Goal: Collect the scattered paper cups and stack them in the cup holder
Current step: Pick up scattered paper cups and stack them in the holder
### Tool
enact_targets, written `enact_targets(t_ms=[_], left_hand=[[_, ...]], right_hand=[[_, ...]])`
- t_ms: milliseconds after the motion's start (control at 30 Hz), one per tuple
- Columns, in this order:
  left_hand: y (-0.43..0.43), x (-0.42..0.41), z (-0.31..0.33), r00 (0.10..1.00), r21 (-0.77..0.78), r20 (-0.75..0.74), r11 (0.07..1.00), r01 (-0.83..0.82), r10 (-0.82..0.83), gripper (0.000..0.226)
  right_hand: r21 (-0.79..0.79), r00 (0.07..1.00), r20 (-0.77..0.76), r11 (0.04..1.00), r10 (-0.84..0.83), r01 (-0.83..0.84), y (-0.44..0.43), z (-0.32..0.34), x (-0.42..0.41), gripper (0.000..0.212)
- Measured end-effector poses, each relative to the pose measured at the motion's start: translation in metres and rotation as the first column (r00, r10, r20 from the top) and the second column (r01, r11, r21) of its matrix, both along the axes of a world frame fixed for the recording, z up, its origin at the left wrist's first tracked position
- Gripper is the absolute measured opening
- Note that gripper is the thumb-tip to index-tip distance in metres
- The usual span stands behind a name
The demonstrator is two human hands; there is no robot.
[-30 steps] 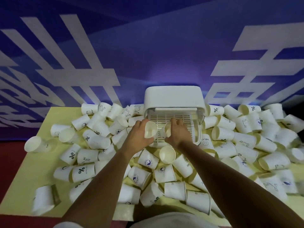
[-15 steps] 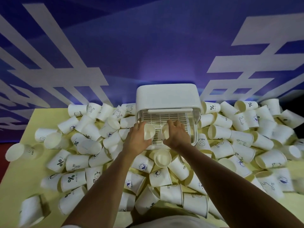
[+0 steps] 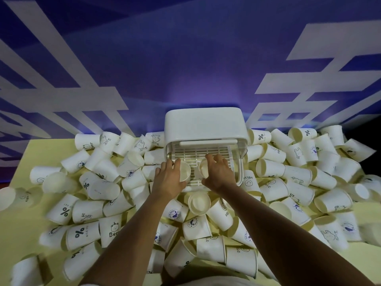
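**Both hands at the holder.** Loose paper cups (image 3: pixel 210 247) lie heaped on their sides across the yellow table (image 3: pixel 20 223) at your 6 o'clock, and your forearms reach out low over them. A dragged elbow could sweep some off the near edge.

Just beyond, an upright cup (image 3: pixel 199 203) stands mouth-up at the 6 o'clock side of the cup holder (image 3: pixel 204 124), where a withdrawing wrist may tip it.

Your left hand (image 3: pixel 168 180) is curled round the left cup (image 3: pixel 185 171) and your right hand (image 3: pixel 219 174) round the right cup (image 3: pixel 203 167). The mouths face each other over the slatted tray (image 3: pixel 206 150) at 12 o'clock. Brought together, the rims could clash instead of nesting, and a hard squeeze would likely crease the thin walls. Let go sideways, either cup may roll.

Cups banked against the holder at 3 and 9 o'clock could slide in. The blue backdrop (image 3: pixel 185 58) hangs behind.
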State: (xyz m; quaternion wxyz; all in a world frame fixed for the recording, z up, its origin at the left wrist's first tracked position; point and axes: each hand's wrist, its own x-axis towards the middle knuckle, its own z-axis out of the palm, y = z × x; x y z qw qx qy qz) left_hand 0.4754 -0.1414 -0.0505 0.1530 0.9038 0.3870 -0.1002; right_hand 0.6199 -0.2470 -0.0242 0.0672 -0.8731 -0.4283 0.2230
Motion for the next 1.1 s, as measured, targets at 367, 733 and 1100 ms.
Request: enact_targets(t_ms=[367, 733, 1100], left_hand=[[-0.006, -0.002, 0.011, 1.0, -0.051, -0.015, 0.998, 0.024, -0.025, 0.088], [-0.01, -0.034, 0.039, 1.0, -0.069, -0.004, 0.998, 0.003, -0.003, 0.076], [-0.001, -0.075, 0.033, 0.997, -0.067, -0.038, 0.995, -0.073, 0.071, 0.071]], right_hand=[[0.028, 1.0, 0.015, 1.0, 0.011, -0.011, -0.013, 0.02, 0.0, 0.077], [0.18, 0.999, 0.047, 0.984, -0.008, -0.001, -0.015, 0.046, -0.017, 0.071], [0.207, 0.997, 0.056, 0.976, 0.052, -0.063, 0.0, 0.04, -0.046, 0.073]])
